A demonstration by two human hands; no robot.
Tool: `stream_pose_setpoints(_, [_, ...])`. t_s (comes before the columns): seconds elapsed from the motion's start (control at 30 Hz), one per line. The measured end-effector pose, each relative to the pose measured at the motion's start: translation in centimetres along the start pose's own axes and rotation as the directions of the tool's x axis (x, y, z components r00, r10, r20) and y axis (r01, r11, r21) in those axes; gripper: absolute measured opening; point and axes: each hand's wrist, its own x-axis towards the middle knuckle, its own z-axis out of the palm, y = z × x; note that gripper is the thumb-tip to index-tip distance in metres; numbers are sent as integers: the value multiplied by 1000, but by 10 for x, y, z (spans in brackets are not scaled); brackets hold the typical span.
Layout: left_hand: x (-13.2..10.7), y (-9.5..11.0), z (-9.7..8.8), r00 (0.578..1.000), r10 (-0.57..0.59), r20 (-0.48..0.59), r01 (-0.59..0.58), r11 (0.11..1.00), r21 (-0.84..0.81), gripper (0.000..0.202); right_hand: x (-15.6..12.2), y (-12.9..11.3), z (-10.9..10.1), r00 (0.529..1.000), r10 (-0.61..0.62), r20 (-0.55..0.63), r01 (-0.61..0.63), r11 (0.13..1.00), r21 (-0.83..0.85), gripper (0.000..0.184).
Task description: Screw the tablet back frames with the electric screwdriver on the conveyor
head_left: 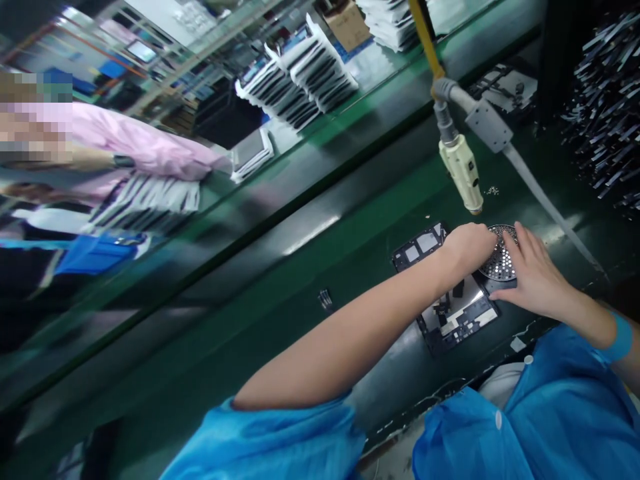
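A round metal plate (503, 261), dotted with small shiny spots that may be holes or screws, lies on the green bench to the right. My left hand (469, 248) is closed at its left edge, fingers bent downward; whatever is in them is hidden. On the plate's right side rests my right hand (543, 277), fingers stretched and thumb spread apart near the lower rim. Beneath my left forearm lies an opened tablet-like device (463, 320) with circuit parts exposed, partly covered by the arm. A cream electric screwdriver (461, 175) hangs just beyond my hands.
A grey jointed arm (540, 180) slants over the bench at right. Tiny loose parts (493, 191) lie near the screwdriver; small dark pieces (325, 299) lie left. Dark strips (607, 113) crowd the far right. Across the line are stacked panels (300, 77) and a person in pink (150, 143).
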Motion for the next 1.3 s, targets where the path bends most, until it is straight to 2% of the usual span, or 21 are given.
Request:
stream_pose_setpoints(0.07, [1,5,-3,1000,-10,27,9,999,33,23,5,-4,9,1000,24,8,-24,999,-34,114])
stream_pose_setpoints(0.17, [-1,13,-6,999,-20,41,17,998,63,26,15,-6,10,999,41,-10,-41,998,-45,103])
stream_pose_setpoints(0.43, [-3,28,-1,996,-85,37,79,989,123,33,16,-3,12,989,-43,-138,31,996,-88,94])
stream_pose_setpoints(0.67, [4,19,-4,995,-41,96,32,995,94,31,16,-1,18,993,-18,-119,12,999,-53,94])
stream_pose_setpoints(1.1, [-4,13,-7,995,-30,96,24,998,65,32,15,-3,17,987,-42,-153,33,998,-59,96])
stream_pose_setpoints(1.3, [-1,-1,-11,994,-48,97,43,998,46,30,14,-2,17,990,-41,-132,31,997,-74,95])
